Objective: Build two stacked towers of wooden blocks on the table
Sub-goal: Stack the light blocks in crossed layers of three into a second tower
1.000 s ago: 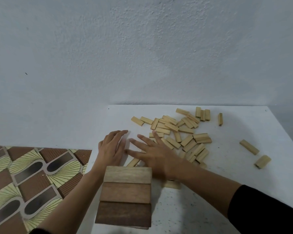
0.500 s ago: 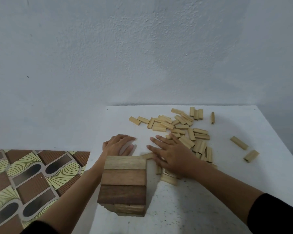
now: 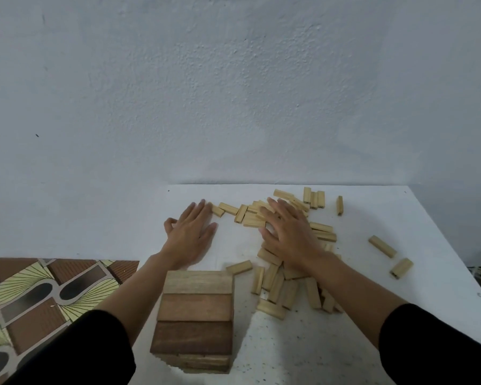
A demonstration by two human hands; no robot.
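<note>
A tower of larger wooden blocks (image 3: pixel 195 318) stands near the front of the white table (image 3: pixel 303 351), its top layer three blocks from pale to dark brown. Several small pale blocks (image 3: pixel 278 284) lie scattered across the table's middle and back. My left hand (image 3: pixel 189 234) lies flat on the table with straight fingers, its fingertips touching the end of one small block (image 3: pixel 217 210). My right hand (image 3: pixel 289 232) is spread flat on top of the pile of small blocks.
Two stray blocks (image 3: pixel 382 246) (image 3: pixel 401 268) lie apart near the right edge. The table's left edge runs beside a patterned tiled floor (image 3: pixel 39 295). A pale textured wall (image 3: pixel 233 93) rises directly behind the table.
Both hands have reached farther back across the table. The left hand went from curled to flat. A group of small blocks now lies nearer the front, beside the tower.
</note>
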